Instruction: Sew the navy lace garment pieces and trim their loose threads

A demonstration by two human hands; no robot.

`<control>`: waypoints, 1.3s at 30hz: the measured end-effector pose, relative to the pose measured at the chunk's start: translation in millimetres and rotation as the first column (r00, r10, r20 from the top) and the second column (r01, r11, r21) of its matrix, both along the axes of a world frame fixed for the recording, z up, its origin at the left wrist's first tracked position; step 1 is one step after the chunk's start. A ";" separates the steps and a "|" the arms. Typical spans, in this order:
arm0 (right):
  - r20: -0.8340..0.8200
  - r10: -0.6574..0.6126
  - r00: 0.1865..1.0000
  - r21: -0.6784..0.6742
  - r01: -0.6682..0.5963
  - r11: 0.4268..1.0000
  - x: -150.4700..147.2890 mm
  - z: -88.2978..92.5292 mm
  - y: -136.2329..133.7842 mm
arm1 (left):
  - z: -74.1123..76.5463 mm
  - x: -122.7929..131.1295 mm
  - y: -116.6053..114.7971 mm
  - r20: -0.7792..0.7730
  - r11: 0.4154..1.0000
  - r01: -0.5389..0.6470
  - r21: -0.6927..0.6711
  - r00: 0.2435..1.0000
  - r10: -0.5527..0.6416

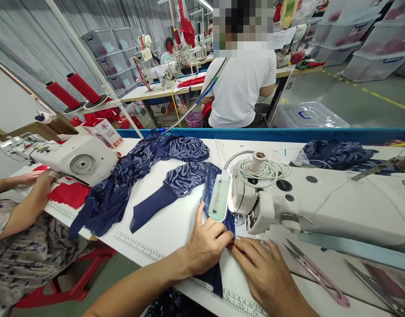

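Note:
My left hand (207,242) pinches a strip of navy lace fabric (213,278) on the white table, just in front of the needle area of a white sewing machine (321,200). My right hand (265,268) lies beside it with fingers pressed down on the same fabric edge, fingertips meeting the left hand's. The fabric runs from under the machine head (251,211) back toward a patterned navy piece (185,176) and down over the table's front edge.
A heap of navy lace garments (123,185) lies left on the table (162,229). Pink thread snips (321,275) and scissors (374,286) lie right. A co-worker's hands (40,180) work red fabric (70,193) at the left machine. Another person (238,83) sits ahead, back turned.

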State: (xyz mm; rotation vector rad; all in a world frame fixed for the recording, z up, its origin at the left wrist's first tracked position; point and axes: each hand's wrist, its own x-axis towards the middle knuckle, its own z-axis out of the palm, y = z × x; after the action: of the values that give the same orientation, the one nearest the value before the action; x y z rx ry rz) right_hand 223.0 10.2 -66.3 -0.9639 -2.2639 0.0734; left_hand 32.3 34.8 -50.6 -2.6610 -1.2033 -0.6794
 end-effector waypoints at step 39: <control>0.079 -0.129 0.988 0.046 0.126 0.991 14.6 9.8 25.8 | 10.9 4.5 2.4 -0.097 0.997 0.071 -0.013 0.993 -0.072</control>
State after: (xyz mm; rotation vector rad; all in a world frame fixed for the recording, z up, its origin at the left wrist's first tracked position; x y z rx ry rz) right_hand 237.7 36.0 -56.5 -1.1058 -2.2626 -0.0696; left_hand 36.8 37.2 -39.8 -2.7220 -1.0933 -0.5478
